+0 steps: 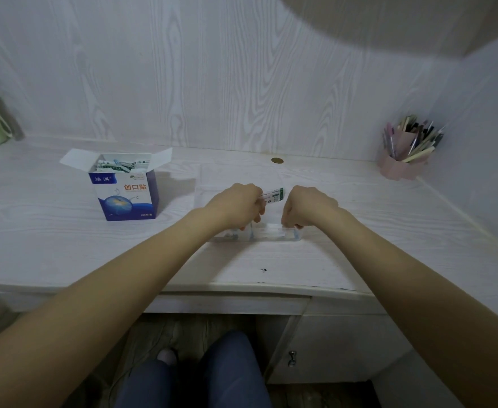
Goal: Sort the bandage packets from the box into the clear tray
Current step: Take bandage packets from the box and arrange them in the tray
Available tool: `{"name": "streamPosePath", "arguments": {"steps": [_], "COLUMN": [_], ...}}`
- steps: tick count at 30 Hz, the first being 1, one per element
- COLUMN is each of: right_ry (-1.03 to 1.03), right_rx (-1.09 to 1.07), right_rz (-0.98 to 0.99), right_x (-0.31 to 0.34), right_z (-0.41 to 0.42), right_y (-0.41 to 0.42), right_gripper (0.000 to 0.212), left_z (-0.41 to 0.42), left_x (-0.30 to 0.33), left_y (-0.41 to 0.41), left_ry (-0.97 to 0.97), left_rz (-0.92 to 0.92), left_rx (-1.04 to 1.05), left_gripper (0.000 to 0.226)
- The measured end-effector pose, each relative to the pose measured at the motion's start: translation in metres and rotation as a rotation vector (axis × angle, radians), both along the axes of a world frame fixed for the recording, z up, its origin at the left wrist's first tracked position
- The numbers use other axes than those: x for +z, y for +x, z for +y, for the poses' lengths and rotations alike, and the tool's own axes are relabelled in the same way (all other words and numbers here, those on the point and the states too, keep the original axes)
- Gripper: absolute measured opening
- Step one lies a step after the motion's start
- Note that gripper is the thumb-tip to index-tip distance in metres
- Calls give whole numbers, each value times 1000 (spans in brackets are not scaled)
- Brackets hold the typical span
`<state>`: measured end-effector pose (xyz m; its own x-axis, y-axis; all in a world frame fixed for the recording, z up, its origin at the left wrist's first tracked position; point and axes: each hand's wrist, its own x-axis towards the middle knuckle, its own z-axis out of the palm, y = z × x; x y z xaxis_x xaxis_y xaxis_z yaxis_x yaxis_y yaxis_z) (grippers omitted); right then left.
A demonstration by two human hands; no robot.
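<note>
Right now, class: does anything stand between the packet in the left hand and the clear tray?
Nothing visible does. The left hand holds the bandage packet directly above the clear tray. The right hand grips the tray's near rim, beside the drop path, not in it.

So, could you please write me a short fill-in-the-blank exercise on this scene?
1. The left hand holds a bandage packet above the clear ____.
2. The blue and white box stands with its flaps ____.
3. The pens stand in a ____ holder.

Missing words: tray; open; pink
</note>
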<state>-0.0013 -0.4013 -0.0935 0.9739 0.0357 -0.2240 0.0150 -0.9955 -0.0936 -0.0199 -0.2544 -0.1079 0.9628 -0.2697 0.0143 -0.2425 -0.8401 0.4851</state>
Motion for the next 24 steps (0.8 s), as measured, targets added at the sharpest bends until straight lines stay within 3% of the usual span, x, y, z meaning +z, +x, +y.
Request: {"name": "streamPosePath", "arguments": {"steps": [10,15,24], "right_ry": [32,-6,56], "right_rx": [27,32,-3], "right_rz": [-3,-2,-10], "right_x": [-2,-1,10], "right_z": [-5,-8,-10], "right_y": [0,3,0], "right_gripper": [24,13,32], "left_z": [-5,-6,-3], "left_x": [0,1,2], "left_y": [1,0,-2], "left_ry": [85,76,77], "left_rz": [37,38,31], "left_rx": [-4,-12,-26], "left_gripper": [24,25,24]}}
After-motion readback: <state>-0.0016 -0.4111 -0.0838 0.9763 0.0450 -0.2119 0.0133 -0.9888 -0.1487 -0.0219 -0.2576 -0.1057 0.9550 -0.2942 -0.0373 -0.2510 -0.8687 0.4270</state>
